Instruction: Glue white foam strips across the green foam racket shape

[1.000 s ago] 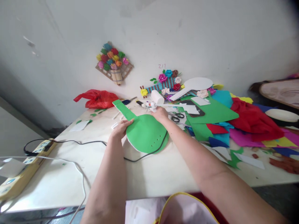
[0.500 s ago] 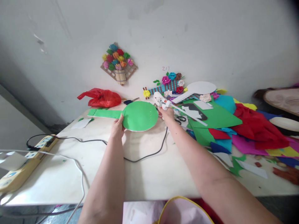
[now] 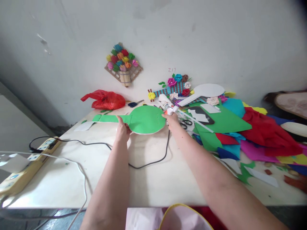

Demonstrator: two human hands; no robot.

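Observation:
A green paddle-shaped cut-out lies across the white table, its long handle pointing left. My left hand grips it where the handle meets the round part. At the round part's right edge, my right hand is closed on a white glue gun. A black cable runs from the gun back across the table.
Coloured paper and foam sheets pile up on the right, with scissors and a white paddle shape. A red plastic bag sits at the back left. A power strip lies at the left edge. Paper flower crafts hang on the wall.
The green cut-out was turned from handle-up-left to handle pointing left and moved away from me. Both hands went with it, and the right hand brought the glue gun to its right edge.

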